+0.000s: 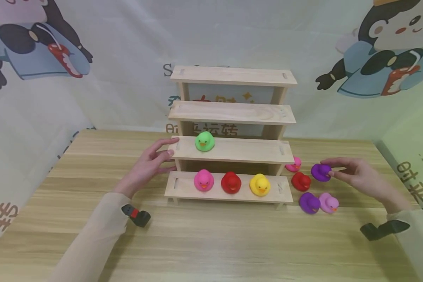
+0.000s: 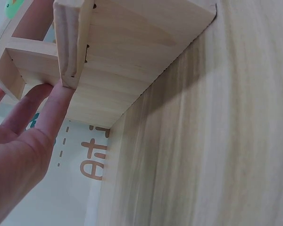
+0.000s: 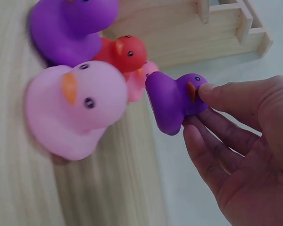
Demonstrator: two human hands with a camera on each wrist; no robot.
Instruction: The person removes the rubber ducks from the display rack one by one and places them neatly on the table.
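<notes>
Right hand [image 1: 366,180] pinches a purple toy duck [image 1: 319,172] by its head, so I'd lift clear of the nearby red duck [image 1: 300,181], left hand [image 1: 148,163] loosely touching the wooden shelf [image 1: 237,149].

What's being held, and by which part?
The right hand holds a rounded purple toy duck by its head, between thumb and fingers. The left hand touches the left end of a pale wooden four-tier shelf.
</notes>
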